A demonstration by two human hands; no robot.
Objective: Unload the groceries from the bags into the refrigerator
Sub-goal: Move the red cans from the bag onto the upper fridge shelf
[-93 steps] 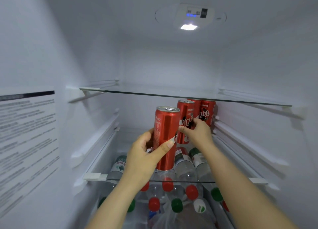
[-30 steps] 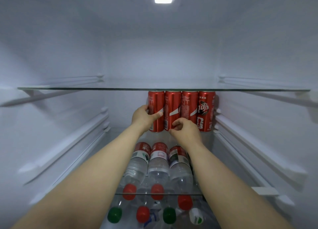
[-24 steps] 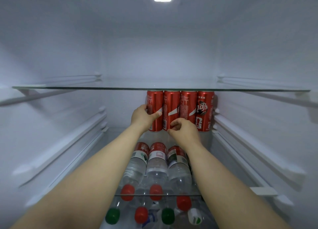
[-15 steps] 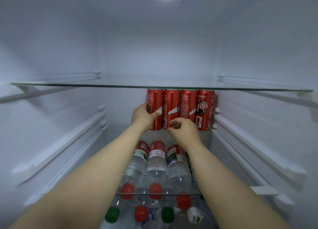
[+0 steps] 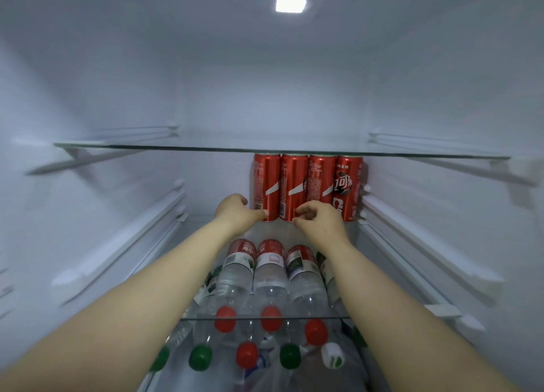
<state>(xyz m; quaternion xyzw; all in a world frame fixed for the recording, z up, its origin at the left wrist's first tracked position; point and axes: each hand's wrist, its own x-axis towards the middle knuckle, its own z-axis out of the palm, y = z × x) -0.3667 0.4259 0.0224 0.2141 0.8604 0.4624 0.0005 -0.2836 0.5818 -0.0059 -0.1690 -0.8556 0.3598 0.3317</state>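
Several red cola cans (image 5: 307, 187) stand upright in a row at the back right of the refrigerator's middle glass shelf (image 5: 338, 318). My left hand (image 5: 237, 215) is low at the leftmost can (image 5: 266, 185), thumb across the front of its base and fingers curled at its left side. My right hand (image 5: 321, 219) is beside it, fingers loosely curled with the tips at the base of the second can (image 5: 294, 185), gripping nothing. Both forearms reach in over the shelf.
An upper glass shelf (image 5: 279, 149) runs just above the can tops. Under the middle shelf lie several clear water bottles (image 5: 269, 277) with red and green caps, over a plastic bag (image 5: 265, 374). White rails line both side walls.
My left hand carried the can to the back and set it at the left end of the row. Since half a second ago both hands have slid down to the can bases.
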